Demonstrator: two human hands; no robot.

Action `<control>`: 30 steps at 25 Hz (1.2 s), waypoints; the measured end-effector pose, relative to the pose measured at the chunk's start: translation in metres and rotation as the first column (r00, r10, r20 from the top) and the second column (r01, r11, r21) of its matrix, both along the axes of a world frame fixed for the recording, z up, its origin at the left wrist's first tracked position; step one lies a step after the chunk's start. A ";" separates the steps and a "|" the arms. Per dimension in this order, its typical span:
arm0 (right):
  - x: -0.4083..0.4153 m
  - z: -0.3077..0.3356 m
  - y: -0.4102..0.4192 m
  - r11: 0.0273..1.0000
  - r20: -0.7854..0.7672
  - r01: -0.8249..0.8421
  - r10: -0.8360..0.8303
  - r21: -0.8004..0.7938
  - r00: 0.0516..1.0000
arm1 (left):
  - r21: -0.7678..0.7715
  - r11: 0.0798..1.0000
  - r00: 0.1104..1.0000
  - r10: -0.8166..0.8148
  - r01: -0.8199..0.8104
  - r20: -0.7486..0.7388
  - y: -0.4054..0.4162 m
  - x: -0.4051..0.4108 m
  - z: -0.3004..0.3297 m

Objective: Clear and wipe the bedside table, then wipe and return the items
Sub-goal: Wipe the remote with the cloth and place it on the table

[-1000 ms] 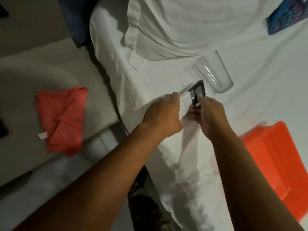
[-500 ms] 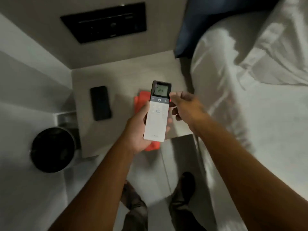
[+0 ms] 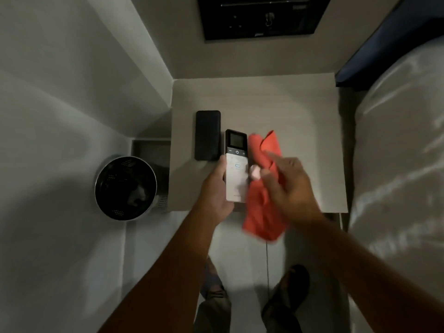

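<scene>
The remote (image 3: 236,168) is sitting in the left hand (image 3: 216,192), display end pointing away from the person, held above the front part of the tabletop (image 3: 300,116); the left fingers are wrapping its left edge. The right hand (image 3: 287,182) is gripping the red cloth (image 3: 263,212), its fingers clenched on the bunched fabric, which is touching the remote's right side and hanging down past the tabletop's front edge. A dark phone (image 3: 207,135) is lying flat on the tabletop just left of the remote. On the floor to the left, a round bin (image 3: 126,188) is standing open; its inside is dark, and whether it holds anything cannot be told. The bed (image 3: 396,164) is lying along the right.
</scene>
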State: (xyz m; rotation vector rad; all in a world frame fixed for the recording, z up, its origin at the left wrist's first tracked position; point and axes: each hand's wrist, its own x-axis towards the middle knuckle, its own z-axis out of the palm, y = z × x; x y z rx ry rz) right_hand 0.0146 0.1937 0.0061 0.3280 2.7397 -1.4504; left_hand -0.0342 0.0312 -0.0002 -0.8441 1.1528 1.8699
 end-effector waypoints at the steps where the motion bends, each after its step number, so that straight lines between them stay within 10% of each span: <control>1: 0.018 0.014 -0.015 0.991 -0.041 -0.135 0.136 0.011 0.990 | -0.009 0.998 0.998 -0.063 0.062 -0.025 0.002 0.011 -0.008; 5: -0.015 0.015 -0.009 0.954 0.001 -0.154 0.159 0.258 0.987 | -0.082 0.924 0.904 -0.383 0.374 -0.189 0.031 0.061 -0.011; 7: -0.052 0.016 0.013 0.975 0.085 -0.031 0.012 0.219 0.996 | -0.005 0.968 0.927 -0.244 0.253 -0.285 0.046 0.053 -0.004; 10: -0.014 0.016 -0.010 0.950 -0.022 -0.210 0.221 0.230 0.975 | 0.005 0.999 0.975 -0.037 0.039 -0.218 0.045 0.046 -0.007; 12: 0.020 0.026 -0.025 0.932 -0.025 -0.291 0.303 0.215 0.953 | -0.220 0.973 0.864 -0.056 -0.064 -0.500 0.045 0.054 -0.005; 15: -0.022 0.024 0.001 0.924 0.040 -0.245 0.245 0.293 0.969 | 0.047 0.968 0.952 0.253 -0.248 -0.174 0.069 0.045 0.001; 19: -0.054 0.022 0.014 0.971 0.099 -0.097 0.076 0.220 0.992 | 0.149 0.977 0.986 0.162 -0.154 -0.043 0.072 0.015 0.001; 22: -0.008 0.019 0.016 0.928 0.144 -0.277 0.248 0.249 0.958 | -0.008 0.990 0.984 0.139 -0.141 -0.108 0.071 -0.026 -0.005; 25: -0.005 0.001 0.052 0.905 0.245 -0.124 0.023 0.407 0.969 | -0.262 0.965 0.974 -0.082 0.025 -0.209 0.076 -0.058 -0.016; 30: -0.030 -0.034 0.080 0.827 0.327 -0.192 0.010 0.529 0.945 | -0.828 0.519 0.837 -0.534 0.211 -0.121 0.082 -0.075 -0.037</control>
